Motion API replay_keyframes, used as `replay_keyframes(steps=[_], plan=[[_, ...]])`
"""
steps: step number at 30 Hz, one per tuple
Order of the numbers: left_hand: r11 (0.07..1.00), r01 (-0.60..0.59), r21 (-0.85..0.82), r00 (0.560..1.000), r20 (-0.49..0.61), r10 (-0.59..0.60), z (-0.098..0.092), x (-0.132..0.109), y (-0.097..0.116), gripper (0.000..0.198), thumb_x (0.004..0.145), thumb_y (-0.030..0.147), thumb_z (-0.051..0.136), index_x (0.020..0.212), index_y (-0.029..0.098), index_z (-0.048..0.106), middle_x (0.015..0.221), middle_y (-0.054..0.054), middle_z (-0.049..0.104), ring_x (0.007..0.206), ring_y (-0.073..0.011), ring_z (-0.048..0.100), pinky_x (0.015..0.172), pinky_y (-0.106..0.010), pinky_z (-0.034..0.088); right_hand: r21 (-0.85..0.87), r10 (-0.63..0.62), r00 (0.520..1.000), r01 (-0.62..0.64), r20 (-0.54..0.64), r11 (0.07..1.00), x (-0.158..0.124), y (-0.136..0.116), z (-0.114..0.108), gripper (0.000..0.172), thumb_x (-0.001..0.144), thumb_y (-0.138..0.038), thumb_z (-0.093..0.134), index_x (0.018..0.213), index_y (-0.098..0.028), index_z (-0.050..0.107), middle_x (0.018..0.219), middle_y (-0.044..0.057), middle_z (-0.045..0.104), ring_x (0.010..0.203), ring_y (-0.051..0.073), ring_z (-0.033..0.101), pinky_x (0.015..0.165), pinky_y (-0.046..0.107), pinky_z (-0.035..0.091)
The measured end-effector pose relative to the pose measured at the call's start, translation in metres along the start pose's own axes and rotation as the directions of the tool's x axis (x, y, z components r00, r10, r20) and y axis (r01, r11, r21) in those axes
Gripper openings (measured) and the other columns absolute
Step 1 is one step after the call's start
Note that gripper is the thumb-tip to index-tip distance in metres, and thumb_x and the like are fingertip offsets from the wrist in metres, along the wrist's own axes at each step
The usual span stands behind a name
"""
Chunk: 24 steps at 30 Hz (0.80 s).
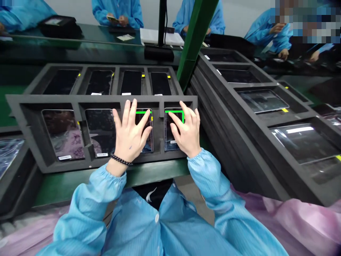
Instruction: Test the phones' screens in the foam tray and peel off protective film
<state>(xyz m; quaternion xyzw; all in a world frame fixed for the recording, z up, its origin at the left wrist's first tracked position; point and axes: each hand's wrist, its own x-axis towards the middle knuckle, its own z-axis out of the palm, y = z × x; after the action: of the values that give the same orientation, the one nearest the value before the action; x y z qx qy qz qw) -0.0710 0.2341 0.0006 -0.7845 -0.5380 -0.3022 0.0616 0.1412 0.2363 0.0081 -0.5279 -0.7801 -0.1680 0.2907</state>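
Observation:
A dark foam tray (106,100) lies before me with phone-sized screen panels in its compartments. My left hand (130,137) is spread over the third compartment, its fingers reaching across a panel (148,140) with a green bar and a yellow tab. Over the rightmost compartment, my right hand (188,131) has its fingers apart above another panel (170,137) edged with green lines. Whether the fingertips press on the panels I cannot tell. Two dark glossy panels, a left one (62,131) and a middle one (99,128), carry white labels and rest in the left compartments.
Behind stands a second foam tray (82,67) with several panels. Stacked trays (255,85) rise on the right, and another tray (16,185) sits at the left. A green post (195,39) slants up beyond the trays. Co-workers in blue smocks (117,12) sit across the bench.

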Motion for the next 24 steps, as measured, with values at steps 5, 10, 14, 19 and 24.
replay_keyframes(steps=[5,10,14,19,24], plan=[[0.999,-0.027,0.025,1.000,0.008,0.027,0.006,0.000,0.000,0.050,0.102,0.040,0.044,0.148,0.024,0.050,0.167,-0.020,0.022,0.157,-0.0351,0.012,0.123,-0.068,0.003,-0.008,-0.051,0.997,0.052,0.053,0.999,0.005,-0.003,0.006,0.037,0.104,-0.035,0.046,0.135,-0.025,0.063,0.160,0.010,0.042,0.141,0.027,0.043,0.125,0.057,0.022],[0.996,-0.070,0.058,0.997,0.023,0.069,0.003,-0.020,0.004,0.051,0.101,0.040,0.046,0.149,0.024,0.047,0.167,-0.020,0.021,0.158,-0.0340,0.008,0.123,-0.069,0.005,0.007,-0.083,0.995,0.082,0.061,0.997,-0.010,-0.006,0.002,0.034,0.104,-0.034,0.048,0.131,-0.025,0.066,0.159,0.010,0.045,0.142,0.027,0.043,0.125,0.058,0.022],[0.995,-0.079,0.067,0.996,0.055,0.075,0.002,-0.044,0.008,0.052,0.100,0.039,0.048,0.150,0.023,0.047,0.166,-0.021,0.022,0.158,-0.0329,0.007,0.123,-0.070,0.008,0.038,-0.105,0.991,0.102,0.087,0.994,-0.032,-0.009,-0.003,0.035,0.103,-0.031,0.048,0.133,-0.023,0.065,0.156,0.012,0.047,0.141,0.027,0.045,0.124,0.057,0.023],[0.992,-0.117,0.056,0.988,0.104,0.111,0.001,-0.079,0.013,0.050,0.099,0.037,0.050,0.147,0.022,0.050,0.165,-0.021,0.025,0.158,-0.0314,0.008,0.123,-0.068,0.009,0.076,-0.134,0.982,0.124,0.135,0.989,-0.064,-0.015,-0.010,0.033,0.102,-0.029,0.050,0.131,-0.022,0.066,0.153,0.013,0.052,0.137,0.026,0.050,0.123,0.058,0.026],[0.979,-0.204,0.004,0.968,0.149,0.201,-0.006,-0.104,0.014,0.041,0.100,0.032,0.050,0.138,0.020,0.059,0.159,-0.020,0.040,0.158,-0.0293,0.014,0.125,-0.064,0.006,0.149,-0.155,0.973,0.130,0.170,0.980,-0.088,-0.021,-0.019,0.028,0.101,-0.027,0.051,0.119,-0.020,0.071,0.147,0.012,0.058,0.132,0.025,0.055,0.124,0.055,0.026]])
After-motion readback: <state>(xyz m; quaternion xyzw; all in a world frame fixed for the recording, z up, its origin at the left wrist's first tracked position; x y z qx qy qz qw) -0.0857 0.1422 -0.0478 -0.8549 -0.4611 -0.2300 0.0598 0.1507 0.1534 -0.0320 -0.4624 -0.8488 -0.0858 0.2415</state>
